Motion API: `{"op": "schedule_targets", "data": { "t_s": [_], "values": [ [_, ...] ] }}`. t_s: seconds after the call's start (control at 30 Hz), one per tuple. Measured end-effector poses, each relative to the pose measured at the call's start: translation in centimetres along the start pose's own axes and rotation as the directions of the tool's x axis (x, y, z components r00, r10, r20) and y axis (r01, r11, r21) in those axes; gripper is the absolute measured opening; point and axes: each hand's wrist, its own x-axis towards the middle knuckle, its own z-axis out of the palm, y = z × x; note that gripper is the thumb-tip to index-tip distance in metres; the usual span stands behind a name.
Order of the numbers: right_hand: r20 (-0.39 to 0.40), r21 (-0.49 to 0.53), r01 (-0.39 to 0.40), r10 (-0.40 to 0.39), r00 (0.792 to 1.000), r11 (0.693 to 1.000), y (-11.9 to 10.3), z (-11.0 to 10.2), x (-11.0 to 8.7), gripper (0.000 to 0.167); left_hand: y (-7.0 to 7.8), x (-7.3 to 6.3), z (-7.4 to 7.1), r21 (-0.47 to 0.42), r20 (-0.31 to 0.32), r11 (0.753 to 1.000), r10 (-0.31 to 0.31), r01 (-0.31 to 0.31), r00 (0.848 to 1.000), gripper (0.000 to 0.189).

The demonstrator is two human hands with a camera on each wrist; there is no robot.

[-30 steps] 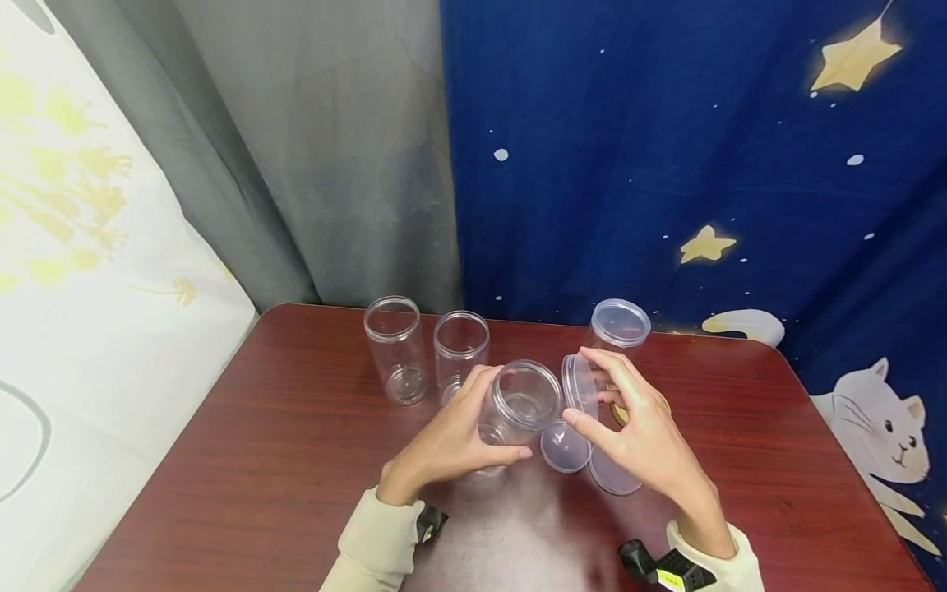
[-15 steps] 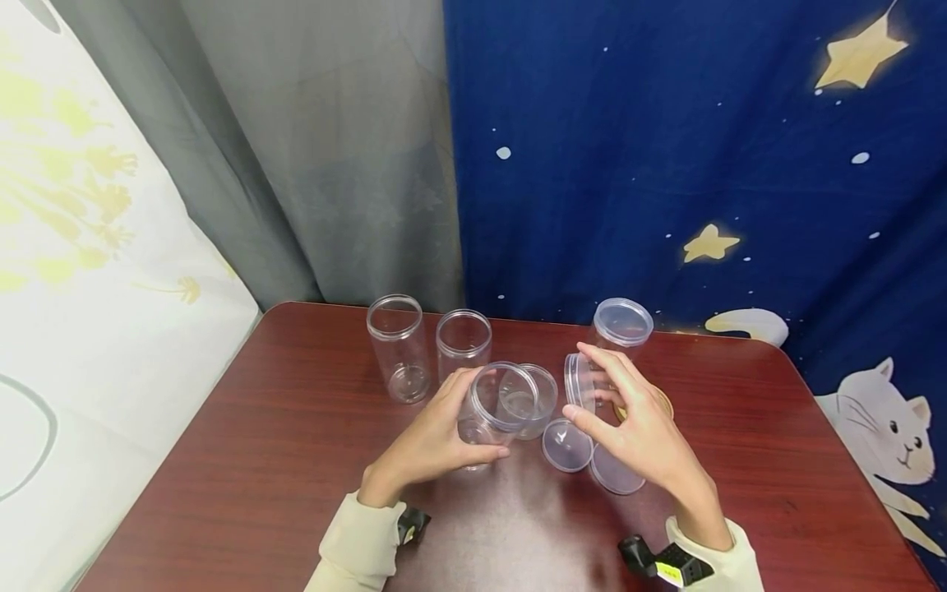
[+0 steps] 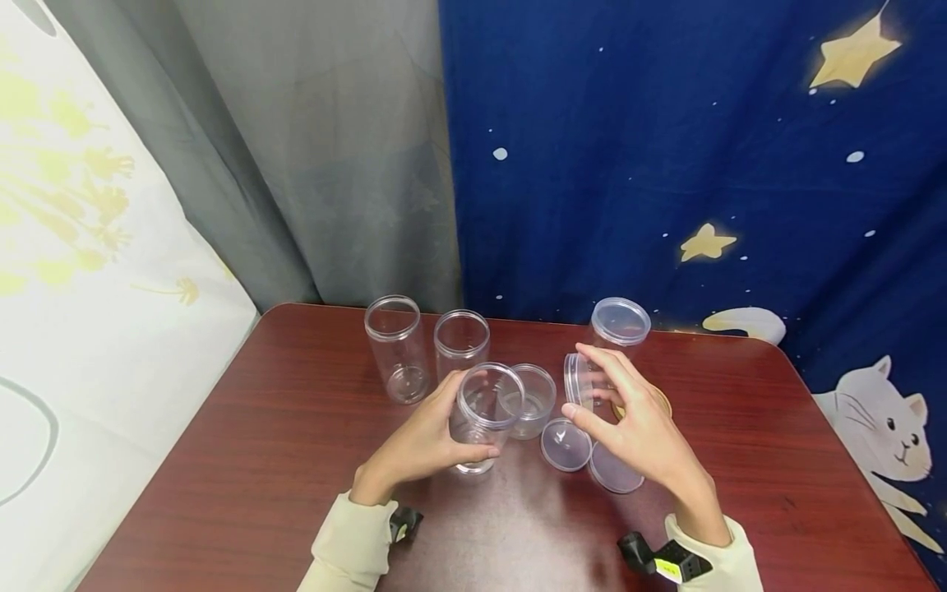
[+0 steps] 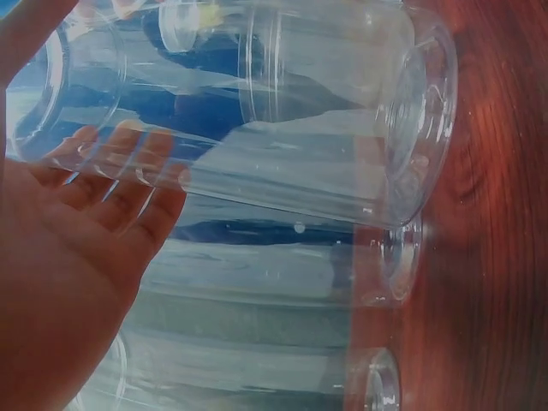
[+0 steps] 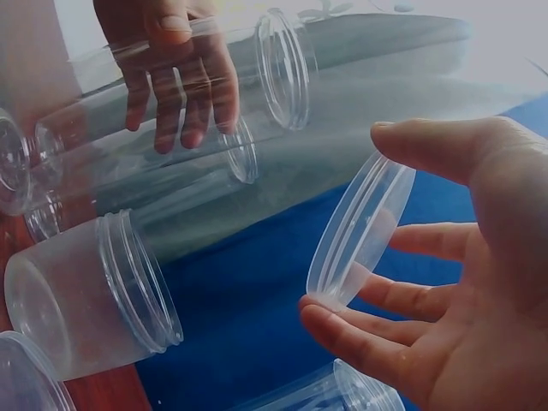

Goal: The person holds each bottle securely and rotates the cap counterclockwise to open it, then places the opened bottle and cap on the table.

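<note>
My left hand (image 3: 418, 444) grips a tall clear plastic jar (image 3: 475, 436) with an open mouth, thumb on the near side. In the left wrist view its fingers (image 4: 158, 193) show along the jar's wall; whether its base touches the table I cannot tell. My right hand (image 3: 644, 432) pinches a clear round lid (image 3: 579, 382) on edge, between thumb and fingertips, as the right wrist view shows. Between the hands, a short clear jar (image 3: 538, 415) stands uncovered on the table. Two clear lids (image 3: 565, 446) lie flat near the right hand.
Two tall uncovered jars (image 3: 399, 358) stand at the back left of the red-brown table (image 3: 244, 460). At the back right is a jar with a clear lid (image 3: 620, 321) on it. Partly behind the right hand lies a gold-coloured ring (image 3: 662, 400). Curtains hang behind the table.
My left hand has moved left with the tall jar, away from the lid, bringing the short jar into view. My right hand has stayed nearly still with the lid.
</note>
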Motion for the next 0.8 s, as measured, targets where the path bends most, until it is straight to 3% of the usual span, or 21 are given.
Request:
{"op": "schedule_targets", "data": {
  "t_s": [0.33, 0.8],
  "values": [
    [0.024, 0.006, 0.011, -0.011, 1.0, 1.0, 0.3, 0.0, 0.0, 0.08, -0.6, -0.3, -0.3, -0.01, 0.025, 0.999, -0.032, 0.033, 0.999, 0.092],
    [0.041, -0.004, 0.001, -0.001, 0.999, 1.0, 1.0, 0.0, 0.1, 0.067, -1.3, -0.7, -0.6, -0.009, 0.039, 0.997, -0.073, 0.073, 0.997, 0.09]
  ]
}}
